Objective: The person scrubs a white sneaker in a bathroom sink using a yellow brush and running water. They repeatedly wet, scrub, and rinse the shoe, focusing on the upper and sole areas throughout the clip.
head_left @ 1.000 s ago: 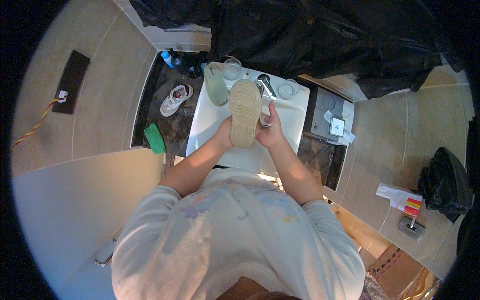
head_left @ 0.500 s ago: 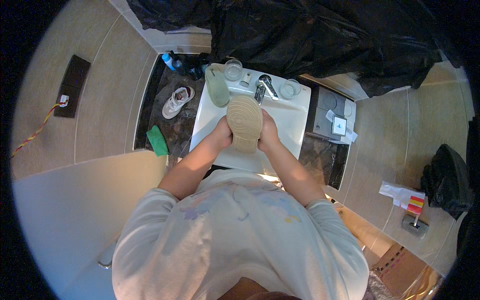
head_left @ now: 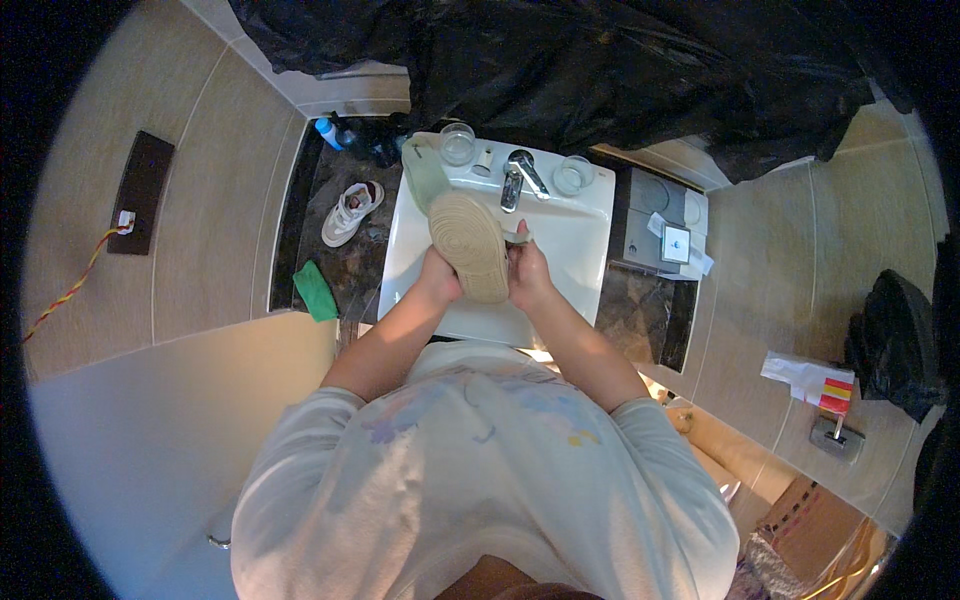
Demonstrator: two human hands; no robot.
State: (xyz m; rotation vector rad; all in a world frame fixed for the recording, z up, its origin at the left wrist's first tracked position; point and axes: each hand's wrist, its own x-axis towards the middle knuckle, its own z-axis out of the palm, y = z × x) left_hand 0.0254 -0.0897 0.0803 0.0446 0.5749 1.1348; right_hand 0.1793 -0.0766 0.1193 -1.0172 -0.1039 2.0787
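Note:
A sneaker [head_left: 470,245] is held over the white sink [head_left: 578,235], its ridged beige sole turned up. My left hand [head_left: 441,275] is closed on its left edge, the fingers mostly hidden beneath. On the other side my right hand [head_left: 528,272] grips it with the thumb pointing up, next to a pale flap sticking out. What the shoe's upper looks like is hidden. Just beyond the toe, a pale green elongated piece [head_left: 424,165] rests on the sink rim. A white sneaker [head_left: 352,213] stands on the dark counter to the left.
Behind the sink basin is a chrome faucet [head_left: 518,178] between two glass cups, [head_left: 457,146] on the left. A green cloth [head_left: 316,291] lies at the left counter edge. Bottles [head_left: 335,133] stand far left. A grey box [head_left: 645,220] with papers sits right. Black sheeting [head_left: 620,80] hangs behind.
The sneaker has moved slightly left and tilted, its toe swinging leftward. My right hand's thumb now shows, with a pale flap beside it. The whole view has shifted a little.

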